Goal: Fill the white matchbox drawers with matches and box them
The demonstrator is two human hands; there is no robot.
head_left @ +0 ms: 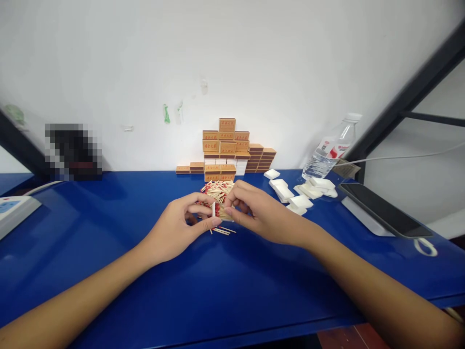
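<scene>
My left hand (181,225) and my right hand (259,213) meet over the blue table (218,291), just in front of a loose heap of red-tipped matches (218,190). Between the fingertips of both hands sits a small white matchbox tray (218,211) holding matches. My left thumb and fingers pinch its left end, and my right fingers curl over its right end. A few stray matches (225,230) lie on the table under the hands.
A stack of brown matchboxes (227,150) stands against the white wall. Several white empty trays (301,194) lie to the right, near a tilted water bottle (329,150) and a phone (385,209). A power strip (14,211) sits at far left.
</scene>
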